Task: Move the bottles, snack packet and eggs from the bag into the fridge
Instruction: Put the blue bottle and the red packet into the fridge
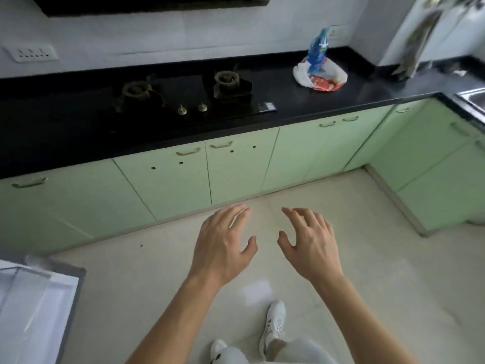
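White bag [301,72], just one, sits on the counter [367,93] well beyond your right hand [312,245]. That and your left hand [223,240] are spread, empty. One two-burner stove [183,95] lies beyond the left.

A black tabletop [328,106] runs along a white wall [183,30], with a two-burner gas hob [183,93] set in it. Pale green cabinets [236,169] stand below on a cream floor [367,271]. A steel sink [472,99] shows at the right edge.

Dim, flat indoor light. Pale glare patch on floor [257,290] just below left hand [223,245] and right hand [312,245]. Black countertop [315,101] above them is crushed, near-featureless. Fisheye bends straight edges. Area far up-right of right hand is smeared and soft.
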{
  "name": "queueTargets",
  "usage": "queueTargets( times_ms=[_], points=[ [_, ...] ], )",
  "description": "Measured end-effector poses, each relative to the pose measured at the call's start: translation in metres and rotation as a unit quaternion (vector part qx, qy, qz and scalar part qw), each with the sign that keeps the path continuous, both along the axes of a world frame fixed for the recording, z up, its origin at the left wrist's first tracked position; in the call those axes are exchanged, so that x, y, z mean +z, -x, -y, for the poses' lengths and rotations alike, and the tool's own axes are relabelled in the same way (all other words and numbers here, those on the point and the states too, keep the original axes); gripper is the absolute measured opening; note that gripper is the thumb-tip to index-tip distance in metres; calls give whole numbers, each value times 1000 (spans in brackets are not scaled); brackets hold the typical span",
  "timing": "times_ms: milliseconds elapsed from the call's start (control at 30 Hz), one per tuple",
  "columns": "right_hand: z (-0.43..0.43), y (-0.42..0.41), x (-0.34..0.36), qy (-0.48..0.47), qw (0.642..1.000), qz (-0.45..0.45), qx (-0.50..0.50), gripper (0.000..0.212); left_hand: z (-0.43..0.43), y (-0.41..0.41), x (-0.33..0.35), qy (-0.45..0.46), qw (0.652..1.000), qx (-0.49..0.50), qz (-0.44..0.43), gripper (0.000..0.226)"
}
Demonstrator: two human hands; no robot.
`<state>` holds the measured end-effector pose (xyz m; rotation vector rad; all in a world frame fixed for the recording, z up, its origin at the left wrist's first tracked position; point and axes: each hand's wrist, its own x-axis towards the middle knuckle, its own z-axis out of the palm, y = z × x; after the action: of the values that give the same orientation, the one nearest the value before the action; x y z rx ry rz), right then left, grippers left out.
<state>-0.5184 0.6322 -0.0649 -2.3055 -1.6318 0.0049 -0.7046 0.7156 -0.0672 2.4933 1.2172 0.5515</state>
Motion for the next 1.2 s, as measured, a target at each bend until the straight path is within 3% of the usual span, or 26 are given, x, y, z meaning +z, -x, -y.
queueTargets(
  times_ms=[300,567,900,1200],
  points=[
    [51,-68,0,-22,993,6,-119,50,9,-95,2,-21,993,-114,-31,58],
    [76,-175,-17,-31,979,10,-201,51,11,-232,-4,-34,980,-183,-63,59],
    [67,-358,-11,-29,979,5,-200,52,-7,-420,7,-55,977,-188,-87,60],
    [39,-457,-13,-22,982,-10,-188,53,-30,-504,11,-50,980,-164,-102,60]
  ],
)
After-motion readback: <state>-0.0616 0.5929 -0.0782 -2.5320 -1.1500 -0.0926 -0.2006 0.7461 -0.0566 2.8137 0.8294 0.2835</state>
